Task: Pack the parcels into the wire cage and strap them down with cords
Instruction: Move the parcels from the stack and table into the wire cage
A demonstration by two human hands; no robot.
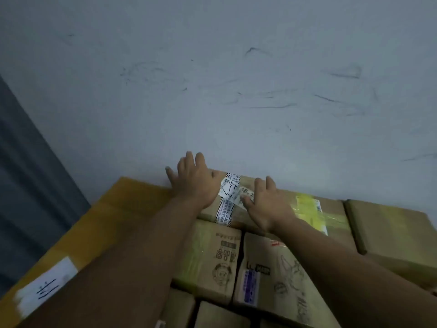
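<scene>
Pressing: both hands lie flat on the top parcel (246,183), lower middle of the frame, close against the wall.
Left hand (194,183): palm down on the parcel's left end, fingers (189,159) straight and slightly spread, their tips reaching past the far edge toward the wall.
Right hand (269,204): palm down just right of the striped tape, fingers straight and only a little spread, thumb out and touching the white label (230,189).
Striped tape (222,214): a black-and-white band running across the parcel between the two hands (its print is too blurred to read).
Stack beneath: brown cartons packed edge to edge, with the cartoon-face carton (222,272) at lower centre and the scribbled carton (283,268) just right of it.
Yellow carton (106,221): large, at lower left, up against the stack, with a white sticker (45,287) near its closest corner.
Wall (212,79): pale grey and scuffed, filling the upper frame.
</scene>
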